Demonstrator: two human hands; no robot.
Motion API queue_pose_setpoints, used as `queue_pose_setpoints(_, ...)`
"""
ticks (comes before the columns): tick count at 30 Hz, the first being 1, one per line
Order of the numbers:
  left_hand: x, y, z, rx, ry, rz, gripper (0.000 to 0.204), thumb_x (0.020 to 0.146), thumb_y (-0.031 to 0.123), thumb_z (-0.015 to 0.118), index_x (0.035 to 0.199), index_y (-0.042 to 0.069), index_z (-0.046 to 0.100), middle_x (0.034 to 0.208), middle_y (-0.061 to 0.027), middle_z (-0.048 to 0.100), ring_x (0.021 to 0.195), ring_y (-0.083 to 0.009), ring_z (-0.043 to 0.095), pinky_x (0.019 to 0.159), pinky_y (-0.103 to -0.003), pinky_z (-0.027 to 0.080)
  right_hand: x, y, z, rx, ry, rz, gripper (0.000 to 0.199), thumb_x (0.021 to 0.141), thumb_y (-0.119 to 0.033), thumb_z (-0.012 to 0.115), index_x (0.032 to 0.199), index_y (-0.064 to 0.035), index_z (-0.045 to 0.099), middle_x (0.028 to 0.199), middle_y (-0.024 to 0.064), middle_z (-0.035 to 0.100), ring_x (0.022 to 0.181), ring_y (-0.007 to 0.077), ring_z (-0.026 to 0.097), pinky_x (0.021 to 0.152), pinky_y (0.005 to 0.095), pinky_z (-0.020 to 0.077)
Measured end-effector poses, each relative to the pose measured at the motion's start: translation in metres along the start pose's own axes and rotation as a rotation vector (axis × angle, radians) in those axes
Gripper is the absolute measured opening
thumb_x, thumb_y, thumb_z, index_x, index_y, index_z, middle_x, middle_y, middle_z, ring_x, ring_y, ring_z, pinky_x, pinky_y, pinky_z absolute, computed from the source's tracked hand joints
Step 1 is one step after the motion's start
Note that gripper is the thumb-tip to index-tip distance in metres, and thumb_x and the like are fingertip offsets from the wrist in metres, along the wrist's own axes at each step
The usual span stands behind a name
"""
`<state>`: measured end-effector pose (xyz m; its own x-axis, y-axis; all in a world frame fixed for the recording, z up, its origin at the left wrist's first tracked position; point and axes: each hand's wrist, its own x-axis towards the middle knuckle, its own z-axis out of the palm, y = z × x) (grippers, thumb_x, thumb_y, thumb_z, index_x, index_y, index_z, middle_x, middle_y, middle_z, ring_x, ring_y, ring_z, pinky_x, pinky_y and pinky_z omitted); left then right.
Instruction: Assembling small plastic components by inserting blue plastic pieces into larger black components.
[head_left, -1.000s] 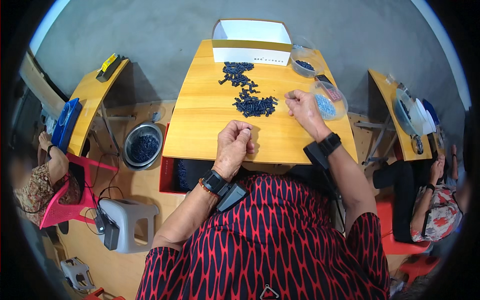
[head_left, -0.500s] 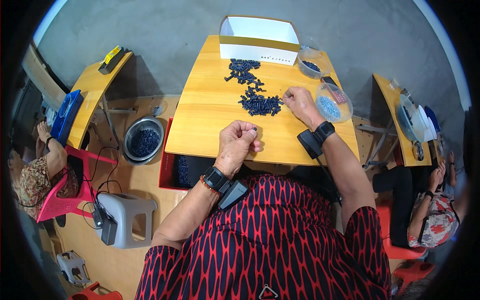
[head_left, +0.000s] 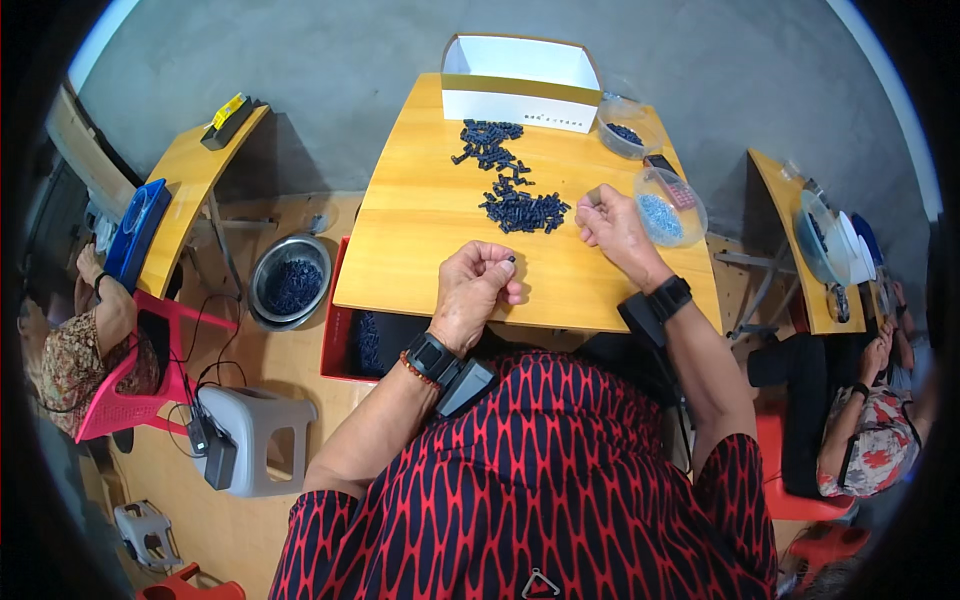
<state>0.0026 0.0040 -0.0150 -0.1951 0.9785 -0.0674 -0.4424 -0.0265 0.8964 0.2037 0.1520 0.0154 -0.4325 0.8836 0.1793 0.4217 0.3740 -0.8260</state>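
My left hand (head_left: 478, 290) rests on the near part of the yellow wooden table (head_left: 420, 240), fingers curled, pinching a small dark part (head_left: 511, 260) at the fingertips. My right hand (head_left: 612, 225) hovers to the right of a pile of small dark blue parts (head_left: 522, 210), holding a small grey piece (head_left: 594, 195) between thumb and fingers. A second loose heap of dark parts (head_left: 485, 140) lies farther back. A clear bowl of light blue pieces (head_left: 668, 207) stands just right of my right hand.
A white open box (head_left: 520, 85) sits at the table's far edge, a clear bowl of dark parts (head_left: 625, 130) beside it. Left on the floor are a metal bowl (head_left: 290, 282), a red crate (head_left: 350, 335) and a grey stool (head_left: 255, 435). People sit at side tables (head_left: 195, 165).
My right hand has drawn back from the dark pile toward me and slightly left, now holding a small grey piece. My left hand stays in place, still pinching its part.
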Motion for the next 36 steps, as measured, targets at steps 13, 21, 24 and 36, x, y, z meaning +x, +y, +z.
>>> queue_pose_setpoints(13,0.000,0.002,-0.005,0.009,-0.068,-0.035,0.010,0.097,0.004,0.063,0.105,-0.002,0.061,0.084,-0.0061,0.065,0.065,-0.0119,0.062,0.062,-0.026,0.055,-0.041,-0.056,0.034,0.429,-0.283,-0.031,0.013,0.096,-0.004,0.064,0.104,0.0046,0.064,0.085,0.0048,0.067,0.073,0.0081,0.064,0.068,0.0231,0.0541)
queue_pose_setpoints(21,0.002,0.000,-0.005,-0.006,-0.104,-0.024,0.009,0.097,0.002,0.063,0.105,-0.002,0.063,0.083,-0.0052,0.066,0.066,-0.0112,0.061,0.062,-0.025,0.054,-0.040,-0.058,0.035,0.299,-0.310,-0.100,0.013,0.096,-0.002,0.064,0.107,0.0040,0.064,0.086,0.0044,0.067,0.073,0.0075,0.064,0.068,0.0232,0.0552)
queue_pose_setpoints(24,0.001,0.000,-0.006,0.008,-0.088,-0.017,0.009,0.096,0.001,0.064,0.104,-0.002,0.064,0.084,-0.0053,0.066,0.067,-0.0106,0.062,0.063,-0.024,0.055,-0.041,-0.062,0.034,0.245,-0.312,-0.122,0.011,0.096,-0.002,0.064,0.104,0.0045,0.064,0.086,0.0044,0.067,0.074,0.0076,0.064,0.069,0.0231,0.0548)
queue_pose_setpoints(36,-0.001,0.000,-0.002,0.109,-0.069,0.027,0.006,0.095,0.001,0.065,0.099,-0.003,0.065,0.082,-0.0066,0.067,0.064,-0.0107,0.062,0.061,-0.025,0.054,-0.029,-0.075,0.027,-0.209,-0.339,-0.507,0.009,0.087,0.002,0.065,0.096,0.0036,0.065,0.079,0.0163,0.067,0.070,0.0205,0.070,0.064,0.0306,0.0548)
